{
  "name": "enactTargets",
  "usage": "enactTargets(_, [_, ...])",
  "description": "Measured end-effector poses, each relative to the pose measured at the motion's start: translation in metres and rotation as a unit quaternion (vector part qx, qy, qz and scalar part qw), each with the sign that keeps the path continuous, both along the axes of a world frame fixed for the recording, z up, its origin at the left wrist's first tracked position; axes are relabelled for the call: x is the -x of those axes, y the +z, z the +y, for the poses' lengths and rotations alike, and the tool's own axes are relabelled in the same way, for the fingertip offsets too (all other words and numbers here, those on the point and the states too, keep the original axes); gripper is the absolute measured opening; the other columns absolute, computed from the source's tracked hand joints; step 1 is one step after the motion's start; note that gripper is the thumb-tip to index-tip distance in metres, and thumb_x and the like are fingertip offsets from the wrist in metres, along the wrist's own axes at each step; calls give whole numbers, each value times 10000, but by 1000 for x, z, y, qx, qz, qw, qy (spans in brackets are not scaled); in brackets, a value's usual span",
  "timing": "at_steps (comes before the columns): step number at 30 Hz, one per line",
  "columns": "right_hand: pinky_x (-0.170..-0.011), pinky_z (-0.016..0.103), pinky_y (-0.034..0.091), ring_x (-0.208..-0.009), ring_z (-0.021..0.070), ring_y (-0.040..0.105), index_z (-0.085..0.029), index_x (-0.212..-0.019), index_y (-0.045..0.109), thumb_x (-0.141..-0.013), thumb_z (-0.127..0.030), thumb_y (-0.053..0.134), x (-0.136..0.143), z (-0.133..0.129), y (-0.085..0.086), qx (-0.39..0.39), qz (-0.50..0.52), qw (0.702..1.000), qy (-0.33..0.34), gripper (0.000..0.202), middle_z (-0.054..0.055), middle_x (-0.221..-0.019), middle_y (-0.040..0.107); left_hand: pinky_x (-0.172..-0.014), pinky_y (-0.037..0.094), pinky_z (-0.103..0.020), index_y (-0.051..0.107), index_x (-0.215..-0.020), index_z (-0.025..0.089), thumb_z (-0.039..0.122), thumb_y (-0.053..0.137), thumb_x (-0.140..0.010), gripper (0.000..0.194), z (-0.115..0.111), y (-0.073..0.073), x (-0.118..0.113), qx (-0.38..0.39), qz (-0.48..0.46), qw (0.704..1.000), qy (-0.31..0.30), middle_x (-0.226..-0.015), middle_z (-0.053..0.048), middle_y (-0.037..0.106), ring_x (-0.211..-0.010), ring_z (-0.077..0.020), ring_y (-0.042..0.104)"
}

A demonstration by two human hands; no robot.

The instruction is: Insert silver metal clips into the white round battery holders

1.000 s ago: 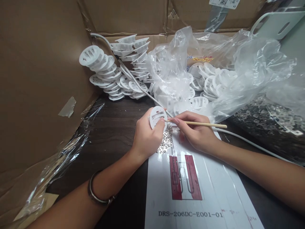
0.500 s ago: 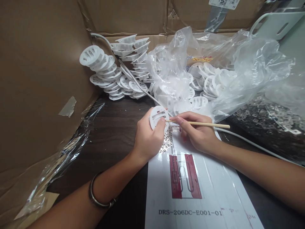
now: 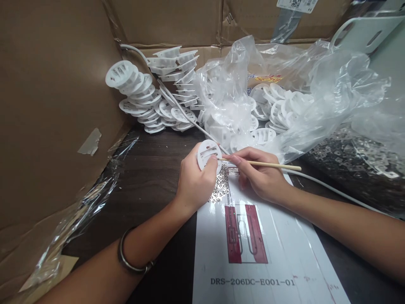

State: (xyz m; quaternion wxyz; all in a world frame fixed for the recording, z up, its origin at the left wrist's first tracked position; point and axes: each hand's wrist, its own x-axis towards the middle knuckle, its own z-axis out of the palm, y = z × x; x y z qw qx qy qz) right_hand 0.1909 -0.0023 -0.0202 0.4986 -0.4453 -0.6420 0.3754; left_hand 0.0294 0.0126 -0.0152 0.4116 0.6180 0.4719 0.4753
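Note:
A round white plastic part (image 3: 207,148) with slots is gripped in my left hand (image 3: 196,181), the thumb pressing on its face. My right hand (image 3: 264,175) pinches a thin wooden stick (image 3: 275,165), whose tip meets the part's right edge beside my left thumb. Below the part, small metal pieces (image 3: 220,188) lie heaped at the top of a white printed sheet (image 3: 253,228). The sheet shows a red and white drawing and the text DRS-206DC-E001-01. My left fingertips are hidden behind the part.
Stacks of white round parts (image 3: 142,95) stand at the back left, crossed by a white cable (image 3: 183,113). Clear plastic bags (image 3: 234,93) with more parts lie behind my hands. At the right is a bag of metal pieces (image 3: 363,156). Cardboard walls (image 3: 171,21) rise behind and left.
Both hands have shifted slightly left, carrying the white part and the stick with them. A little more of the metal heap shows. Both grips look the same.

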Motion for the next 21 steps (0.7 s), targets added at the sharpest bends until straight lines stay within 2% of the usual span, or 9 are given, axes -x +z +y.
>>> enactTargets(5, [-459, 222, 408, -500, 76, 524, -177, -911, 690, -889, -375, 610, -1, 0, -1, -8, 15, 1000, -8, 215, -12, -646, 633, -603, 524, -295, 649, -1049, 160, 233, 542, -832, 253, -1, 1, 0, 0, 2, 1000, -5, -761, -52, 664, -696, -185, 631])
enactTargets(9, [-415, 220, 398, -453, 68, 518, -182, -914, 682, -883, -394, 612, -1, 0, 0, 0, 9, 1000, -21, 226, 6, -737, 684, -603, 522, -292, 650, -1055, 166, 253, 555, -832, 258, -1, 1, -1, -2, 4, 1000, -9, -739, -45, 653, -731, -196, 632])
enactTargets(13, [-367, 228, 352, -354, 49, 429, -197, -1025, 650, -945, -461, 490, -1, -1, -2, -2, 27, 998, -53, 319, 20, -774, 717, -545, 499, -274, 628, -1108, 174, 293, 565, -855, 286, -3, 3, -1, 17, -25, 999, -37, -712, -30, 634, -625, -161, 603])
enactTargets(15, [-366, 229, 336, -344, 47, 399, -193, -1018, 650, -969, -456, 440, -1, 0, -3, -7, 12, 998, -60, 340, 12, -715, 700, -531, 491, -270, 601, -1144, 178, 308, 570, -868, 307, -4, 6, -1, 28, -51, 996, -61, -688, -18, 622, -564, -140, 580])
enactTargets(21, [-423, 204, 361, -419, 52, 460, -181, -795, 628, -894, -312, 606, -1, 0, 0, -18, -24, 999, 40, 165, -59, -504, 533, -654, 534, -298, 527, -1265, 170, 302, 568, -887, 403, -7, 10, 0, 20, -88, 986, -138, -659, -14, 641, -666, -173, 640])
